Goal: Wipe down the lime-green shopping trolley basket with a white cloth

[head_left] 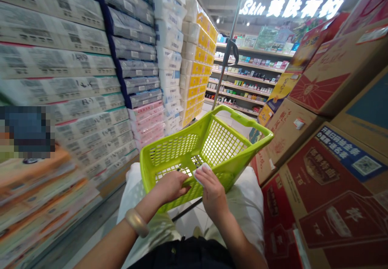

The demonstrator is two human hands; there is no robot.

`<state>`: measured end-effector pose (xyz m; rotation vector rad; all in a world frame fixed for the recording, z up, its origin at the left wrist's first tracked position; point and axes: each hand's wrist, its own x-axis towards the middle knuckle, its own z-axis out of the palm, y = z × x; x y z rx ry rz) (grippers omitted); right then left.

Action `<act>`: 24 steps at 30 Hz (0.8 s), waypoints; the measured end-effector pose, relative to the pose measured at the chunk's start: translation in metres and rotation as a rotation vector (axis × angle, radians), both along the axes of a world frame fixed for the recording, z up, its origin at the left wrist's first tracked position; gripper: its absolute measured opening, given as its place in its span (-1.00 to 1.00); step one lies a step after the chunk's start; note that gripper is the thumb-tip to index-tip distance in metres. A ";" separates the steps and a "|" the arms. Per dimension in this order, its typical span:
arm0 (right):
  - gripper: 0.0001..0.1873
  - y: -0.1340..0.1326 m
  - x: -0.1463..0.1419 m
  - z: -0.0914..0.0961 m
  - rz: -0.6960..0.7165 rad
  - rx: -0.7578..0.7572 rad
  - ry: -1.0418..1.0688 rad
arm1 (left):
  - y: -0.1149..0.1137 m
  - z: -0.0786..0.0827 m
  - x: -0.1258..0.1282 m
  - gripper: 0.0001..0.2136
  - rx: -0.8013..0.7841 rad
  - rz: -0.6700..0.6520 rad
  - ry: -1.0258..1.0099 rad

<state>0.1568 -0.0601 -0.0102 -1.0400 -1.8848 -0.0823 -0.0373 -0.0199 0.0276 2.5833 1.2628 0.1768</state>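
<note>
A lime-green plastic shopping basket [178,150] with perforated sides rests tilted across my lap, its inside facing me. My left hand [171,186], with a gold-coloured bangle on the wrist, is closed over the basket's near rim. My right hand [214,192] lies on the same rim, just to the right of the left one. Under its fingers is a piece of white tissue or cloth [198,175], pressed against the green plastic. The basket's raised handle [236,115] is on the far right side.
Stacked packs of paper goods [133,51] form a wall on the left. Cardboard cartons [321,172] are piled close on the right. A thin pole with a dark fitting [227,53] stands ahead, before shelves of small products [242,77]. Orange-edged packs [45,180] lie at lower left.
</note>
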 end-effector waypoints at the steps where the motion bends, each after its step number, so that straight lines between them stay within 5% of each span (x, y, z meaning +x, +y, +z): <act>1: -0.46 0.000 0.001 0.001 0.014 -0.006 -0.004 | 0.000 0.000 0.000 -0.89 0.000 -0.001 0.000; 7: -0.44 0.007 0.023 0.004 -0.165 0.011 0.115 | 0.001 0.000 -0.002 -0.87 0.002 -0.010 0.002; 14: -0.46 -0.005 -0.007 -0.001 0.058 -0.011 -0.023 | 0.004 -0.003 -0.002 -0.90 0.007 -0.009 0.009; 20: -0.45 0.005 0.025 0.002 -0.184 0.036 0.073 | 0.003 0.000 -0.005 -0.89 0.002 -0.026 0.020; 24: -0.44 -0.004 0.000 -0.001 -0.019 0.006 0.004 | 0.001 -0.001 -0.007 -0.88 0.001 -0.015 0.024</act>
